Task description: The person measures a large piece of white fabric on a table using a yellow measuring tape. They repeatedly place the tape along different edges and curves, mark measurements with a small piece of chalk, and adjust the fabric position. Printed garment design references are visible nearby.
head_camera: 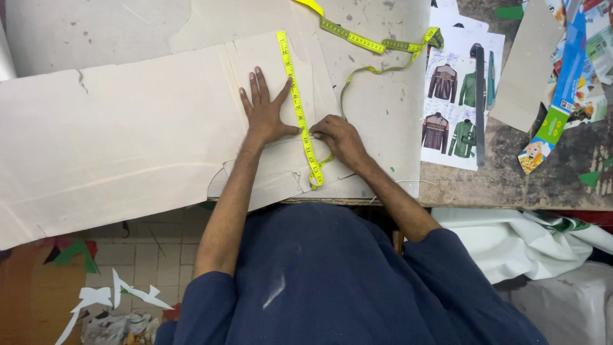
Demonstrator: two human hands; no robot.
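- the person's face is out of view; only the dark blue shirt and both bare forearms show, and the shirt covers the near table edge below the hands.
- the yellow measuring tape runs off the top edge of the picture, so its far end is cut off; its markings are too small to make out.
- the large pale card sheet overhangs the table at the left and is cut by the left edge of the picture.
- the fingertips of the right hand are curled under, so the exact pinch cannot be seen.
- the left hand lies flat on the smaller card pattern piece, fingers spread wide, thumb stretched out to touch the tape and press it down.
- the right hand is narrowly closed, fingers bent onto the tape just beside the left thumb, holding it against the card near the lower end, where the tape folds back in a loop.
- the tape lies straight along the pattern piece between the hands, then trails loosely toward the printed sheet of jacket pictures at the right.
- a dark ruler lies upright across that sheet.
- white cloth hangs below the table at the right.
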